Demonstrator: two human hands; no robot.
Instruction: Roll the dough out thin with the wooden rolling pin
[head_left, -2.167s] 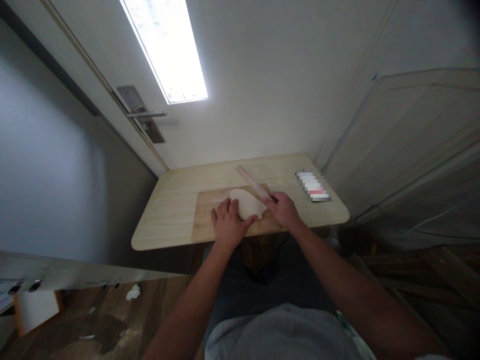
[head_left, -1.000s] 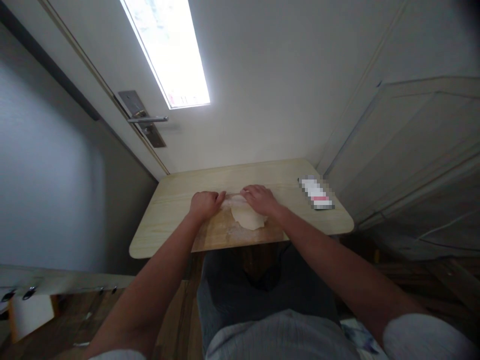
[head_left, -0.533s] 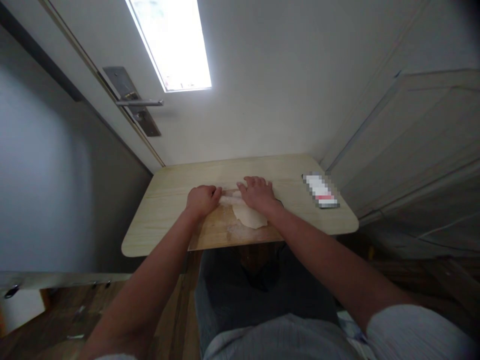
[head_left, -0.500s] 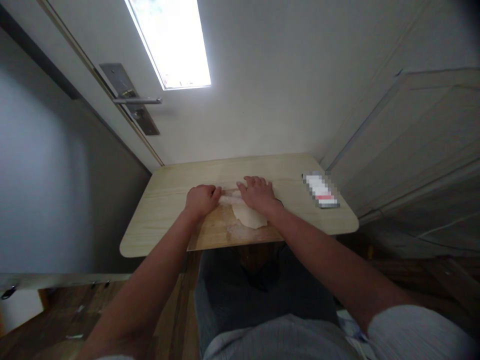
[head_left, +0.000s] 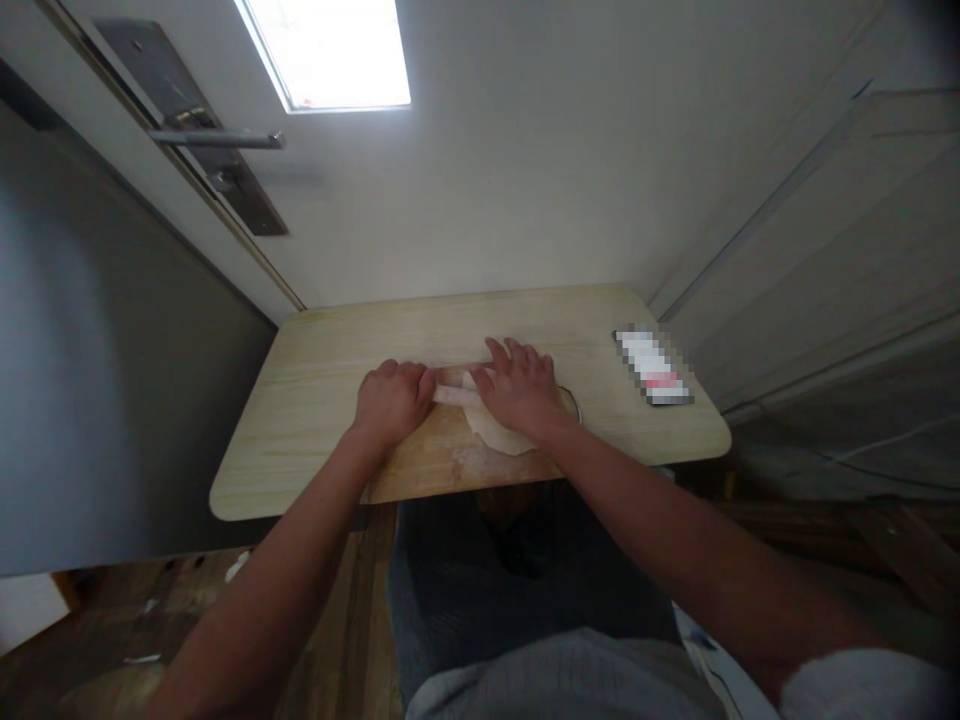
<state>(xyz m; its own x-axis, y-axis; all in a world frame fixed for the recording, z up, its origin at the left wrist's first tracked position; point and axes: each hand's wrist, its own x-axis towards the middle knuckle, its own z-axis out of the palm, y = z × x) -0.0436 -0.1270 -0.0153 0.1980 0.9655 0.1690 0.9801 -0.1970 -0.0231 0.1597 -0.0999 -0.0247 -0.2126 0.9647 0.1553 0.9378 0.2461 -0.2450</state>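
A floured rolling pin (head_left: 452, 396) lies crosswise on a wooden board (head_left: 420, 470), its middle showing between my hands. My left hand (head_left: 394, 402) is closed around the pin's left end. A thin, pale sheet of dough (head_left: 495, 434) lies under the pin, partly covered by my right hand (head_left: 525, 388). The fingers of that hand are stretched out and spread over the pin and dough; the pin's right end is hidden beneath it. White flour dusts the board near the dough's front edge.
The board rests on a light wooden table (head_left: 300, 400). A blurred-out phone (head_left: 651, 366) lies at the table's right. A thin metal ring (head_left: 576, 403) sticks out beside my right wrist. Behind stands a door with a lever handle (head_left: 225, 138).
The view has tilted down and shifted slightly. My left hand stays closed on the rolling pin, and my right hand stays spread on it; the dough looks much the same.
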